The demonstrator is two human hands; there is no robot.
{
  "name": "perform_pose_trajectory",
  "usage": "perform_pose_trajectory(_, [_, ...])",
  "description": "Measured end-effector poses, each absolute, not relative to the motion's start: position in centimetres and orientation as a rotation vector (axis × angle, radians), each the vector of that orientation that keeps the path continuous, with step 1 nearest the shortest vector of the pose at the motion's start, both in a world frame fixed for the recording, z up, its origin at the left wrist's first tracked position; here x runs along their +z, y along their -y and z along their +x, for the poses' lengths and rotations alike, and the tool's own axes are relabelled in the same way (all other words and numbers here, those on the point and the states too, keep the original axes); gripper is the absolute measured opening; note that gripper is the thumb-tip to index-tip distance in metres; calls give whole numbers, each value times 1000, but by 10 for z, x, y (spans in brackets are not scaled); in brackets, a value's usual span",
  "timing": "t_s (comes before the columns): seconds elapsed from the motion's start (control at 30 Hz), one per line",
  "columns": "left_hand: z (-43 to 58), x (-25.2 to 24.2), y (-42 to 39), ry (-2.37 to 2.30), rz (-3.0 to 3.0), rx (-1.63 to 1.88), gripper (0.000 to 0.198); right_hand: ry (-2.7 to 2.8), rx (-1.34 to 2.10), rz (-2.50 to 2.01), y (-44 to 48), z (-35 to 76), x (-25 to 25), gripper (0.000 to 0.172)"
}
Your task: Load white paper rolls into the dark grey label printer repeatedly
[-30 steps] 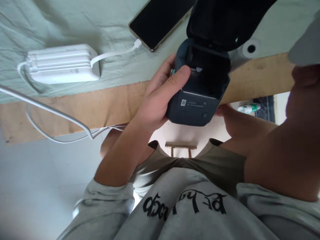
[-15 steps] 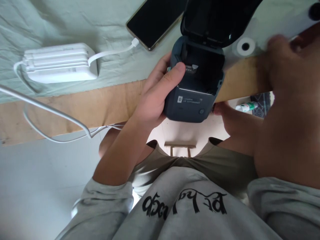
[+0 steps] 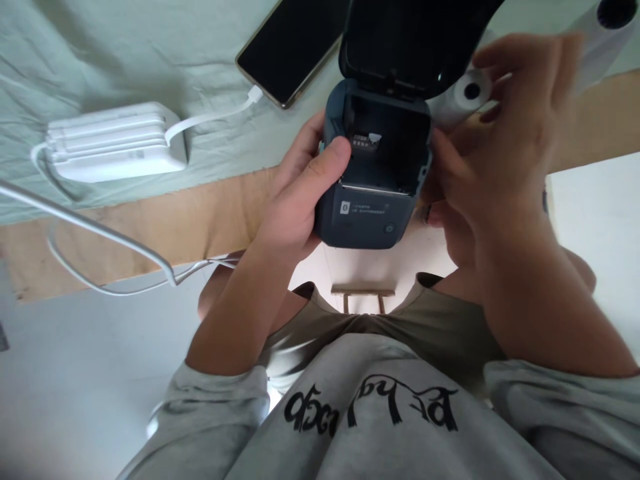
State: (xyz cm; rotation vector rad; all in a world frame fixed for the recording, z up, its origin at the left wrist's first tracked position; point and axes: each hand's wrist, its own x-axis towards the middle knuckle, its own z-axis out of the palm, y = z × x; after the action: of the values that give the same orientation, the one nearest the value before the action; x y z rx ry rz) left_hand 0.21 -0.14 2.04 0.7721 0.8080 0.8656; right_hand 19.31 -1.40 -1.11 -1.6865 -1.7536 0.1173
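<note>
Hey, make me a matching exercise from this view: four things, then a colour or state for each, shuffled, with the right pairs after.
1. Dark device
2. Phone
3. White block
4. Left hand

A. Ridged
B. Holding something by its side
C. Screen black
D. Lid swung open

Pairs: 1-D, 2-C, 3-A, 4-B.

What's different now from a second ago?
The right hand moved left, from beside the big roll to the small white roll; whether its fingers grip it, I can't tell. The left hand still holds the printer, lid open, and the phone stays plugged in.
</note>
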Motion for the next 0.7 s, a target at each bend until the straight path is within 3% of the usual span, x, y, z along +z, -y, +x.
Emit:
perform_pose_trajectory(0.1, [2, 22, 2, -809, 784, 861, 16, 1843, 57, -1732, 8, 197, -17, 45])
perform_pose_trajectory(0.23, [0, 12, 1, -734, 779, 896, 17, 1831, 205, -1635, 9, 198, -16, 58])
perform_pose_trajectory(0.4, [5, 3, 4, -688, 702, 1033, 15, 1854, 90, -1624, 11, 195, -16, 32])
perform_pose_trajectory(0.6, [6, 3, 3, -679, 752, 995, 16, 1807, 137, -1582, 13, 198, -20, 54])
perform_pose_trajectory(0.7, [5, 2, 3, -701, 736, 990, 18, 1836, 92, -1634, 15, 198, -17, 48])
